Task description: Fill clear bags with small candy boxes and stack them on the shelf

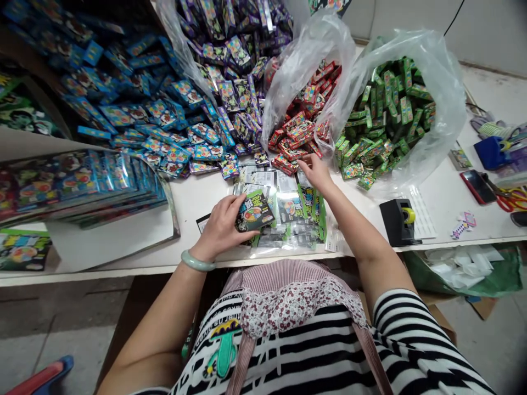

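My left hand (pixel 222 222) grips a flat black-and-green printed packet (pixel 256 211) by its left side, fingers over the top edge and thumb along the bottom. Beneath it, more clear-and-green packets (pixel 290 206) lie spread on the white table. At the front of the heap of small red boxes (pixel 298 131), my right hand (pixel 316 171) has its fingers bent together against a small red box (pixel 284 163); the fingertips partly hide the contact. That red heap spills out of a clear plastic bag (pixel 288 82).
Small blue boxes (pixel 164 109) and purple boxes (pixel 239 93) are heaped behind and left. A bag of green boxes (pixel 387 109) stands right. A carton with rows of filled packs (pixel 82 181) sits left. Tape dispenser (pixel 397 222), phone (pixel 477 185) and scissors (pixel 513 198) lie right.
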### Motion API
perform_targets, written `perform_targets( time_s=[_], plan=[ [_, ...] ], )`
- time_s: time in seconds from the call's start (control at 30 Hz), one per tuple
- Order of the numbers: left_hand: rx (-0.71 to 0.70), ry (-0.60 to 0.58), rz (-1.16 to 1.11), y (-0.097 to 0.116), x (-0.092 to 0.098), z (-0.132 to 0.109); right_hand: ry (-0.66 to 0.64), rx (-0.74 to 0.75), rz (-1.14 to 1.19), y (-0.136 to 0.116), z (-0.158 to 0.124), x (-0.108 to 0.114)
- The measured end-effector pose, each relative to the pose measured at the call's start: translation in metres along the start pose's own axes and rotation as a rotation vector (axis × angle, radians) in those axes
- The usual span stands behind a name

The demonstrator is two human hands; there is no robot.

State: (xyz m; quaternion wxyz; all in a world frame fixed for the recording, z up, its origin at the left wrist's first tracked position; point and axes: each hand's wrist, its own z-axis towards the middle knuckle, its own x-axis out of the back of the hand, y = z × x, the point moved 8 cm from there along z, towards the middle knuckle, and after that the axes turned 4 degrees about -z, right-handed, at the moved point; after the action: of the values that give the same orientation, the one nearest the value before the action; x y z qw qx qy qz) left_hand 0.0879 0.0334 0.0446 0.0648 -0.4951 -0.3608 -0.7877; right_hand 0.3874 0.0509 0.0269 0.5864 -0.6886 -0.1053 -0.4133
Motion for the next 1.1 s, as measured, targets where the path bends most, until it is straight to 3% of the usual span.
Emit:
perform_targets(
  time_s=[0.07,0.17,0.4,0.47,0.6,0.67,0.77,0.93,1.0,1.1],
  plan=[
    [-0.007,0.000,0.007,0.001,0.001,0.000,-0.007,-0.134,-0.028,0.016,0.026,-0.007],
    [-0.007,0.022,0.022,0.000,0.003,-0.004,-0.044,-0.265,0.125,0.025,0.031,-0.020],
    [0.068,0.038,0.021,-0.023,0.009,-0.018,-0.185,-0.335,0.330,0.027,-0.035,-0.026],
    [0.079,0.039,0.014,-0.025,0.010,-0.019,-0.140,-0.241,0.291,0.021,-0.052,-0.012],
    [0.071,0.034,0.021,-0.021,0.008,-0.021,0.030,0.246,-0.156,-0.025,-0.080,0.017],
    [0.066,0.029,0.030,-0.018,0.008,-0.023,-0.073,0.425,-0.358,-0.044,-0.091,0.008],
    [0.067,0.027,0.033,-0.016,0.008,-0.027,-0.286,0.534,-0.394,-0.050,-0.095,-0.006],
    [0.052,0.067,-0.022,-0.012,0.015,-0.034,-0.268,0.343,-0.408,-0.015,-0.075,0.022],
    [0.030,0.068,-0.044,-0.006,0.016,-0.034,-0.264,0.264,-0.524,-0.004,-0.080,0.027],
    [0.011,0.060,-0.052,0.004,0.013,-0.030,-0.129,0.173,-0.623,-0.004,-0.102,0.028]
  ],
)
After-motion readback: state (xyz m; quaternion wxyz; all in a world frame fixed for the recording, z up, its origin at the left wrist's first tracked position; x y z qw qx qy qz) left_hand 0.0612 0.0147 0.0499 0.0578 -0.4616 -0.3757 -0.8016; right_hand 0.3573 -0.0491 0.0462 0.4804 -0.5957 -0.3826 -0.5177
